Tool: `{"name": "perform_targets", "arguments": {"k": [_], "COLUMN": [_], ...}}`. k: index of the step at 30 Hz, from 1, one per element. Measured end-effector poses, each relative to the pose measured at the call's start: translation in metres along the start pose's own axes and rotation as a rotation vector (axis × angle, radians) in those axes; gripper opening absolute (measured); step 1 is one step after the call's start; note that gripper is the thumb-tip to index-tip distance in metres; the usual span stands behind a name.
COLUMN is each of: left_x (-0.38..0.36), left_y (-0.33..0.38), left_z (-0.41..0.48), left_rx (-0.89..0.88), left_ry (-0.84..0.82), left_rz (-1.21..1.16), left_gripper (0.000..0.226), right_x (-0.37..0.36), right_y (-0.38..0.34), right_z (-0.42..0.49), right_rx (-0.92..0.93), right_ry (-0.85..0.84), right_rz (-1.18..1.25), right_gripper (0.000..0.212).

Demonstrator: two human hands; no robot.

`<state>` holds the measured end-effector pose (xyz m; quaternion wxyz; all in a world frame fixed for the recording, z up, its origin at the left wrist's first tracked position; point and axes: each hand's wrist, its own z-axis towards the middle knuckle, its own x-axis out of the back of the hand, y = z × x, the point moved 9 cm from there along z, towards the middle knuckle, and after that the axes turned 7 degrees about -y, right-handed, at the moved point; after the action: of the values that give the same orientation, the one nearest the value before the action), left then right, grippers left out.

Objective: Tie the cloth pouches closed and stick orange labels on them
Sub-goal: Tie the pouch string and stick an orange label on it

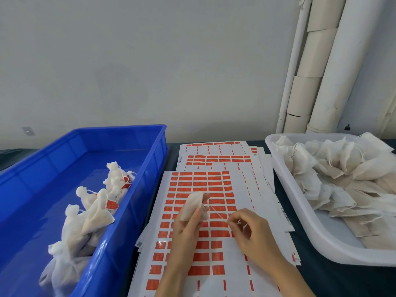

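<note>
My left hand (186,230) grips a small white cloth pouch (192,205) above the sheet of orange labels (199,213). A thin white drawstring (216,213) runs taut from the pouch to my right hand (250,232), whose fingertips pinch the string's end. Tied pouches (94,215), some with orange labels on them, lie in the blue bin (141,202) at the left. Loose untied pouches (347,174) fill the white tray (285,179) at the right.
More label sheets (216,155) are stacked behind the front sheet on the dark table (317,275). White and beige pipes (317,67) run up the grey wall at the back right.
</note>
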<state>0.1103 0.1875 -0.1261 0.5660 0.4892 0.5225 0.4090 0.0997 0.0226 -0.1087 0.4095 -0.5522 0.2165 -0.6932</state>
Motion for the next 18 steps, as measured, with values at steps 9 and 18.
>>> {"name": "perform_targets", "arguments": {"k": [9,18], "left_x": [-0.008,-0.024], "left_y": [0.014,0.019], "left_z": [-0.002,-0.003], "left_rx": [-0.254,-0.487], "left_ry": [0.091,0.037], "left_rz": [0.576,0.798], "left_gripper": [0.04,0.022], "right_x": [0.002,0.005], "right_y": [-0.018,-0.021], "right_z": [-0.002,-0.001], "right_rx": [0.106,0.032], "right_ry": [-0.007,-0.015], "right_rz": [0.139,0.424], "right_gripper": [0.026,0.012]}}
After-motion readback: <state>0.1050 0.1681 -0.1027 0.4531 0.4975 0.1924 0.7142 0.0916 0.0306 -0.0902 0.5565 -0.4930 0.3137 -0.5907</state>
